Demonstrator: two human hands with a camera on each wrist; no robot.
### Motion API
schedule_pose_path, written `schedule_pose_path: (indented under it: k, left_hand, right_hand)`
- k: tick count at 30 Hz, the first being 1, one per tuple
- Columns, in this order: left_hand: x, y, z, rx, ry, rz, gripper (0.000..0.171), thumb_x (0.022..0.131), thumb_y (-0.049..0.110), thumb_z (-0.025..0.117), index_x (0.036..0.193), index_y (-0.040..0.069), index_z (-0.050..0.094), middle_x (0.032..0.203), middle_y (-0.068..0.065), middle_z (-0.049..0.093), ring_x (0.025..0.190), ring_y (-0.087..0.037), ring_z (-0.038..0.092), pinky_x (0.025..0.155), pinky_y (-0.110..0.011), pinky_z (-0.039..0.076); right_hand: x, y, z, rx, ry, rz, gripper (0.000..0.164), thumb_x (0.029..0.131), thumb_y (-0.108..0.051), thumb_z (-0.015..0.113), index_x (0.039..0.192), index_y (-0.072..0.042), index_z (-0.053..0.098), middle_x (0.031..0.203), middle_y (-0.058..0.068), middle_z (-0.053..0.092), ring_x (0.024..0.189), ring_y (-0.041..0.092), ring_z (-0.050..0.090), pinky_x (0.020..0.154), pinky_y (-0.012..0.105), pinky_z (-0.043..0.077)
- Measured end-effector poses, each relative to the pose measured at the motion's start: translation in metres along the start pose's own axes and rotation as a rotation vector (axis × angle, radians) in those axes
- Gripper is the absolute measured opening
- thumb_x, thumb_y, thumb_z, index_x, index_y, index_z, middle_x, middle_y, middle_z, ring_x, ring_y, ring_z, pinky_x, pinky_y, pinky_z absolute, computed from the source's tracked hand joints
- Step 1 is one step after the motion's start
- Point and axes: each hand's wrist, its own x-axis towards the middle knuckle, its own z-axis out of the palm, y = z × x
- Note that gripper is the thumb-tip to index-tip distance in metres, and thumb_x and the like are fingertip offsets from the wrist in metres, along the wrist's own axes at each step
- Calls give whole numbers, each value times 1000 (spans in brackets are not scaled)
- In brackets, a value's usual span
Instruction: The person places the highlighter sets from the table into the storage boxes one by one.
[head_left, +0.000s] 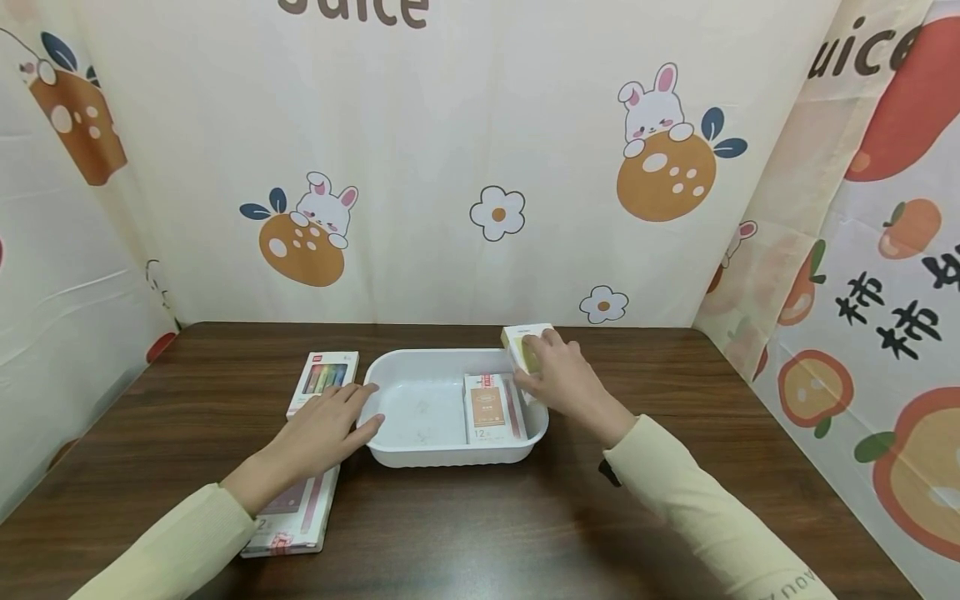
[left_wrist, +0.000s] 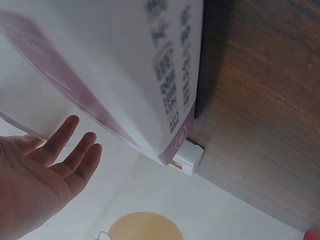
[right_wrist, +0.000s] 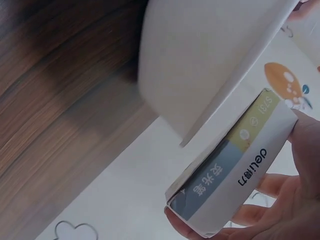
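Observation:
My right hand (head_left: 567, 379) grips a white deli highlighter box (right_wrist: 235, 165) with a yellow-green and grey side. It holds the box tilted over the far right corner of a white plastic basin (head_left: 450, 456). Inside the basin's right half lies a white box with an orange-brown label (head_left: 487, 410) marked 12, beside another pale pack mostly hidden. At the basin's left rim is my left hand (head_left: 318, 429), fingers spread and loosely extended, thumb at the rim. In the left wrist view that hand (left_wrist: 45, 185) has nothing in its grasp.
Left of the basin, a box with coloured pens on its front (head_left: 327, 375) lies partly under the left hand. Nearer me lies a white and mauve box (head_left: 300, 521), partly covered by the left forearm. Printed curtains (head_left: 420, 125) enclose the dark wooden table (head_left: 480, 533).

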Motion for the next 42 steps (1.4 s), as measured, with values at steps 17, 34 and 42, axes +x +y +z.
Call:
schedule_pose_path:
  k: [17, 34, 42]
  left_hand:
    - [-1, 1, -1, -1, 2, -1, 58, 92, 46, 43, 133, 5, 44, 130, -17, 51, 120, -36, 46, 100, -54, 34]
    - [-1, 0, -1, 6, 12, 10, 58, 93, 46, 42, 133, 4, 44, 130, -17, 52, 120, -37, 47, 98, -54, 35]
    - [-1, 0, 1, 6, 14, 13, 58, 92, 45, 43, 133, 4, 44, 129, -17, 52, 119, -37, 47, 98, -54, 36]
  right_hand:
    - [-13, -42, 10, -13, -41, -23, 46, 79, -36, 61, 118, -13, 54, 103, 8, 50, 80, 31, 47, 59, 35, 45]
    - [-15, -49, 28, -71, 76, -163, 32, 79, -33, 59, 99, -7, 58, 85, 8, 50, 72, 25, 48, 63, 38, 45]
    - [-16, -50, 37, -75, 63, -112, 36, 80, -35, 57, 102, -7, 59, 82, 8, 51, 73, 24, 48, 53, 33, 43]
